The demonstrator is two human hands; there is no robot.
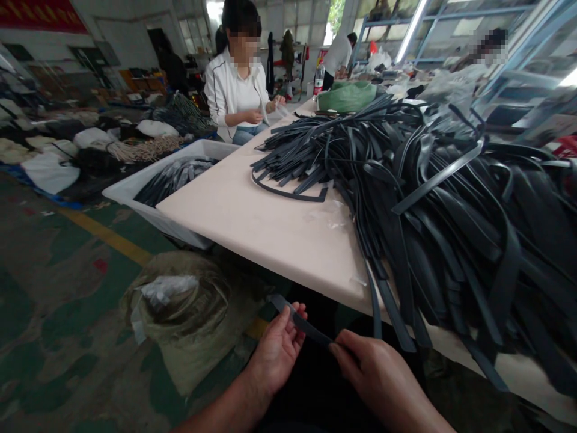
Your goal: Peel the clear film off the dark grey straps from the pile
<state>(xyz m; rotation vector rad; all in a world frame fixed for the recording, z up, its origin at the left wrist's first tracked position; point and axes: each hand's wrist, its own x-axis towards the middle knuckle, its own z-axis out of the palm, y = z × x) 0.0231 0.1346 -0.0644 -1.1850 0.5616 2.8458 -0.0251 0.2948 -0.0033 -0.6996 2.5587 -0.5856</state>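
Note:
A dark, flat strap [314, 332] stretches between my two hands, below the table's near edge. My left hand [280, 343] grips it close to its far end, thumb on top and fingers beneath. Over that end lies a pale, see-through piece that looks like a plastic sleeve [278, 302]. My right hand [376, 364] is closed round the strap further back, and the rest of the strap is hidden behind it. To the right, a large heap of black straps [433, 210] covers much of the table, several ends hanging over the edge.
The pale table [252, 210] ends just ahead of my hands. On the floor at left stand an open sack [193, 325] and a white bin [180, 225] holding dark straps. A co-worker [246, 84] sits across the table. A bottle [318, 81] stands near a green bag [347, 96].

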